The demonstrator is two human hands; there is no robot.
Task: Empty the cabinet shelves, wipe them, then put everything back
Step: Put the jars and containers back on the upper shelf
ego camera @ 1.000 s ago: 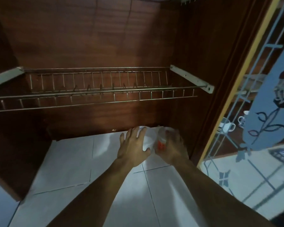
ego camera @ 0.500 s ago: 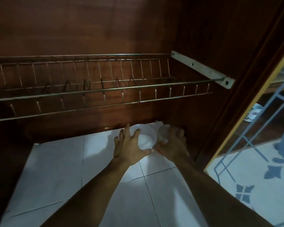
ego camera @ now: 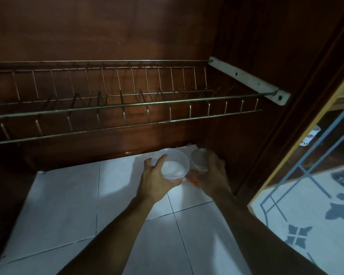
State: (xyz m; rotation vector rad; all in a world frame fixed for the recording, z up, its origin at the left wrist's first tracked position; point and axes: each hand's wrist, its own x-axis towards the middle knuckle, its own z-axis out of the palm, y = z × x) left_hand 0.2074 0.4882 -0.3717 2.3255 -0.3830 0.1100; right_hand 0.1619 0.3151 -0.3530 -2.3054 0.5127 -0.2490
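No lettering is showing clearly enough to read; a red mark on the jar is showing only as a blur.

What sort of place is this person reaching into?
Probably a kitchen cabinet: wire dish rack, dark wooden walls, left hand holding a plastic tub, right hand a jar.

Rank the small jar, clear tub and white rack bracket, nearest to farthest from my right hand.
1. Small jar: gripped in the right hand.
2. Clear tub: just left, held by the left hand.
3. White rack bracket: up on the right wall.
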